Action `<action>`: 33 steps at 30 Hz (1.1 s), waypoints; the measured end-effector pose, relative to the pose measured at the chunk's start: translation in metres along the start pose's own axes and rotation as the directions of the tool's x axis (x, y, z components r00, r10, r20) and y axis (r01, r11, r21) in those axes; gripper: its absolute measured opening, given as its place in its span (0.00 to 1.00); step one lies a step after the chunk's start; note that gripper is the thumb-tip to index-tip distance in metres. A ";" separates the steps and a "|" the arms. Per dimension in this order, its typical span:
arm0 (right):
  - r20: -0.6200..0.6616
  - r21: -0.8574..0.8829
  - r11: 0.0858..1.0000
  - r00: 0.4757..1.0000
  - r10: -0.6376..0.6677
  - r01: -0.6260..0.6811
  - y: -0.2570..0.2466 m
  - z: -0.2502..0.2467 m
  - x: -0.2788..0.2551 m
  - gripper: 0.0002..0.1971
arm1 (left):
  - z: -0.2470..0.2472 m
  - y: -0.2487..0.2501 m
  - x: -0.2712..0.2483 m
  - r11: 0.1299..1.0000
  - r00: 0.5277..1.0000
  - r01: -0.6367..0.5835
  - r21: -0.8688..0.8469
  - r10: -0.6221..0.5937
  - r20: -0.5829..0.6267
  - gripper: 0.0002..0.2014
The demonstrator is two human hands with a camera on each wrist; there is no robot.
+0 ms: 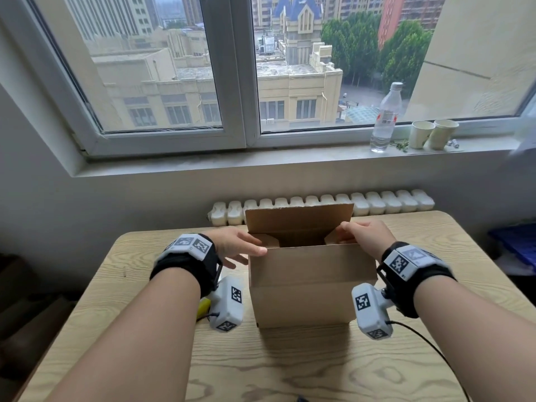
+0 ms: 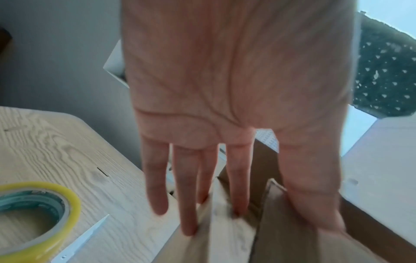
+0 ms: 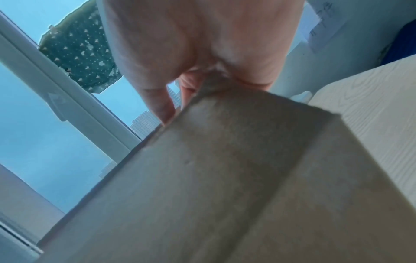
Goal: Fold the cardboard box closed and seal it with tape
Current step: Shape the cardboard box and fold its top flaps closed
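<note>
I see the cardboard box [image 1: 311, 282] standing upright at the middle of the table [image 1: 290, 367], its top open; the far flap stands up, and what I can see of the inside shows only bare cardboard. My left hand [image 1: 236, 246] lies with straight fingers against the box's left top edge, gripping nothing. My right hand [image 1: 365, 235] pinches the right side flap. The tape roll [image 2: 33, 218] lies flat on the table toward its left edge, near scissors [image 2: 81, 240].
</note>
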State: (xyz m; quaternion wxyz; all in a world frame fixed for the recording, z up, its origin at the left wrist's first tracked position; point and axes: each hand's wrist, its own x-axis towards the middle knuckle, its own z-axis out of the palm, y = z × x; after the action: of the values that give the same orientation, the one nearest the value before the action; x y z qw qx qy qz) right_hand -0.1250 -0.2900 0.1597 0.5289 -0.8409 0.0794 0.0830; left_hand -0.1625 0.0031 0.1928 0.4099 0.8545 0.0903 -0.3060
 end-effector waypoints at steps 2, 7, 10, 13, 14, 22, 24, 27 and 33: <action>-0.009 -0.003 0.999 0.999 -0.037 0.037 0.001 -0.002 -0.004 0.08 | 0.003 -0.002 0.004 0.998 0.990 -0.070 0.001 0.069 -0.124 0.11; -0.051 0.023 0.996 0.995 -0.081 0.082 0.001 -0.009 -0.012 0.13 | 0.012 -0.001 0.017 0.995 0.952 -0.095 -0.011 0.088 -0.295 0.09; -0.083 -0.104 0.992 0.993 -0.084 0.075 0.013 -0.015 -0.011 0.13 | 0.013 -0.004 0.022 0.996 0.933 -0.086 -0.025 0.072 -0.353 0.07; -0.022 -0.118 0.993 1.000 0.008 -0.011 0.026 -0.017 -0.008 0.22 | 0.016 -0.009 0.024 0.993 0.932 -0.091 -0.074 0.059 -0.359 0.08; -0.010 -0.114 0.993 0.999 0.033 -0.034 0.027 -0.017 -0.008 0.27 | 0.017 -0.009 0.025 0.990 0.930 -0.093 -0.106 0.048 -0.365 0.12; -0.040 -0.343 0.928 0.985 -0.169 0.146 0.014 -0.013 -0.008 0.48 | 0.014 -0.004 0.028 0.964 0.934 -0.184 -0.192 0.111 -0.338 0.52; -0.033 -0.343 0.928 0.985 -0.167 0.146 0.015 -0.014 -0.006 0.37 | 0.013 -0.007 0.029 0.960 0.933 -0.187 -0.206 0.109 -0.342 0.44; 0.019 -0.416 0.898 0.988 -0.151 0.145 0.020 -0.013 -0.003 0.25 | 0.014 -0.009 0.031 0.967 0.947 -0.174 -0.187 0.112 -0.301 0.33; 0.007 -0.385 0.919 0.996 -0.094 0.089 0.016 -0.010 -0.012 0.21 | 0.020 -0.009 0.026 0.944 0.949 -0.178 -0.277 0.090 -0.301 0.24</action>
State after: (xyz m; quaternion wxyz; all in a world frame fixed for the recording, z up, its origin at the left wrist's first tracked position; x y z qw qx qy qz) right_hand -0.1397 -0.3060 0.1524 0.3563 -0.9316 0.0252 0.0675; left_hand -0.1540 -0.0087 0.1620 0.5380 0.8213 0.1348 -0.1339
